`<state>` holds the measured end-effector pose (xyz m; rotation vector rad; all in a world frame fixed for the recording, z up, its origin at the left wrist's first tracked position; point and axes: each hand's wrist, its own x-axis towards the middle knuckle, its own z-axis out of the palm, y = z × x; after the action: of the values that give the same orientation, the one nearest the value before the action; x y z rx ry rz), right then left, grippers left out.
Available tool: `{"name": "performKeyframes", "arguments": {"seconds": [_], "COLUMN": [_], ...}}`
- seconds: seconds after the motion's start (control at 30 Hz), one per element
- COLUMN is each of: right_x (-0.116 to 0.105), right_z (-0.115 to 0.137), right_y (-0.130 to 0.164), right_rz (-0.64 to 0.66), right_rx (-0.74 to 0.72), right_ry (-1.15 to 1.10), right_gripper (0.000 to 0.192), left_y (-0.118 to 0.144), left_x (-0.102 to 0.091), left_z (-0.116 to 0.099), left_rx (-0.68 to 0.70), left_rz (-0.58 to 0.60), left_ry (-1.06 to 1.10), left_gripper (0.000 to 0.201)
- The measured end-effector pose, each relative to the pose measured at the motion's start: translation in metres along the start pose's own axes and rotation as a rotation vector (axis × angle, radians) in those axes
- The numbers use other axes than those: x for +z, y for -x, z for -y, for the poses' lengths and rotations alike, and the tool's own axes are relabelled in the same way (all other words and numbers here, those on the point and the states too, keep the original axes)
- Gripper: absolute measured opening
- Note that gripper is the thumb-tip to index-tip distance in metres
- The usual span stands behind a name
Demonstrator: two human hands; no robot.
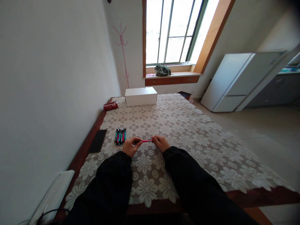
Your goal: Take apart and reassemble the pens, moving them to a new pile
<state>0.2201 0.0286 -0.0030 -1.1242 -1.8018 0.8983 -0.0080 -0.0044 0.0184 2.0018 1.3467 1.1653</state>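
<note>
A red pen [146, 141] is held level between my two hands, a little above or on the lace tablecloth [146, 186]. My left hand [131, 146] pinches its dark end with thumb and fingers. At the other end, my right hand [160, 142] closes its fingertips on the pen. Just left of my left hand lies a row of several pens [120, 136], teal, red and black, side by side. Whether the pen's parts are joined or separate is too small to tell.
A black flat pad [97, 141] lies at the table's left edge. Farther back are a dark red pouch [110, 106] and a white box [141, 96]. A white device [53, 197] with a cable stands by the wall at front left.
</note>
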Motion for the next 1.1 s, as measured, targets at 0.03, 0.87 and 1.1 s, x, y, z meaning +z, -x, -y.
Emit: {"name": "performKeyframes", "arguments": {"seconds": [0.03,0.87,1.1], "right_x": [0.0007,-0.0004,0.0028], "right_z": [0.0004,0.0009,0.0014], "right_y": [0.0003,0.0001,0.0011], "right_rz": [0.006,-0.099,-0.128], "right_rx": [0.010,-0.032,-0.126], "right_ry": [-0.037,0.026,-0.013], "right_gripper": [0.041,0.036,0.028], "left_y": [-0.0003,-0.0023,-0.0032], "left_x": [0.0008,0.0036,0.0019], "left_z": [-0.0005,0.0051,0.0058], "left_rx": [-0.021,-0.077,-0.097], "left_rz": [-0.006,-0.064,-0.090], "left_ry": [0.021,0.072,0.084], "left_gripper": [0.020,0.018,0.020]}}
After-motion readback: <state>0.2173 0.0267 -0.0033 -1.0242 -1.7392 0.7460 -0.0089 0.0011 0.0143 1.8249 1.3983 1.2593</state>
